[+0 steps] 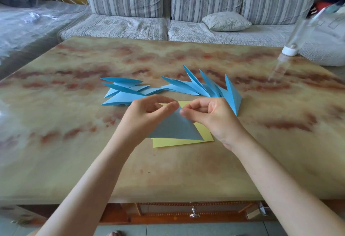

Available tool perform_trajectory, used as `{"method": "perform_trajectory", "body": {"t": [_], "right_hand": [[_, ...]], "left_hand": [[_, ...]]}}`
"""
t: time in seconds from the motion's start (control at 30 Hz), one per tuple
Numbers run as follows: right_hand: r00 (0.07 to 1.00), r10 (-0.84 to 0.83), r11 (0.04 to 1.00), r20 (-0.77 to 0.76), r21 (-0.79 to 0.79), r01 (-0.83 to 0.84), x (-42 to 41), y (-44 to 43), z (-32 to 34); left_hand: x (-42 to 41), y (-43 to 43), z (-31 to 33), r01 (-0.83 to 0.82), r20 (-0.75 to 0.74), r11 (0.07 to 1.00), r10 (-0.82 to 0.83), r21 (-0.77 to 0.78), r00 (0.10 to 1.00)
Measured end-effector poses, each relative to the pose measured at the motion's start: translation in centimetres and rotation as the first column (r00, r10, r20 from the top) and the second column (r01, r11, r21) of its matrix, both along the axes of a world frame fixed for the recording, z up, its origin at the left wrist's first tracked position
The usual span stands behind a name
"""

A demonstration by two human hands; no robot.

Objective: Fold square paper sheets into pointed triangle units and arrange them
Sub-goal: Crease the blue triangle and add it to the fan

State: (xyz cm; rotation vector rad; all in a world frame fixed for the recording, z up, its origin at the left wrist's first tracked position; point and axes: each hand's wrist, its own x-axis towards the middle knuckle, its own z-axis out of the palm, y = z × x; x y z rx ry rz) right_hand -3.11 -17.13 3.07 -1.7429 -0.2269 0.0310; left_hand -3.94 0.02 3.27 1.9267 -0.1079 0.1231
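A blue paper sheet (175,127) folded into a triangle is lifted above the table, its top corner pinched between my left hand (147,116) and my right hand (209,116). Under it lies a yellow square sheet (179,142) flat on the table. Behind my hands, several finished blue pointed triangle units lie in a fan: one group at the left (123,90), another at the right (211,88) with tips pointing up and away.
The marble-patterned table (74,123) has a drawer with a metal knob (194,214) at its front edge. A clear plastic bottle (287,52) stands at the far right. A grey striped sofa (168,11) stands beyond the table.
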Motion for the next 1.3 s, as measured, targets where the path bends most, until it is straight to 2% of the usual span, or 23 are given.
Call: {"method": "perform_trajectory", "body": {"t": [0.17,0.27,0.33,0.43,0.7,1.07,1.3], "right_hand": [[1.000,0.003,1.000,0.009,-0.018,-0.002,-0.2,0.4,-0.1],[1.000,0.003,1.000,-0.026,0.014,-0.002,-0.1,0.5,0.0],[0.998,0.028,0.999,-0.059,-0.025,-0.029,-0.1,0.3,0.0],[0.991,0.074,0.992,-0.108,-0.091,-0.084,-0.1,0.0,0.1],[0.990,0.048,0.991,-0.131,-0.118,-0.064,0.1,-0.9,0.1],[0.999,0.033,0.943,-0.005,-0.332,-0.033,-0.4,-0.9,-0.2],[0.997,0.052,0.966,-0.062,-0.249,-0.066,0.0,-1.1,-0.4]], "left_hand": [[0.1,-0.5,-0.3,-0.114,0.129,0.992,0.107,0.050,0.986],[0.1,-0.6,-0.2,-0.156,0.188,0.986,0.143,0.056,0.972],[0.1,-0.5,-0.3,-0.178,0.206,0.980,0.158,0.083,0.966],[0.3,-0.1,-0.4,-0.213,0.203,0.972,0.189,0.104,0.961],[0.4,-0.4,-0.4,-0.258,0.191,0.961,0.235,0.103,0.953],[0.6,-0.3,-0.5,-0.280,0.180,0.953,0.257,0.115,0.950],[0.8,-0.1,-0.6,-0.261,0.167,0.960,0.242,0.103,0.956]]}}
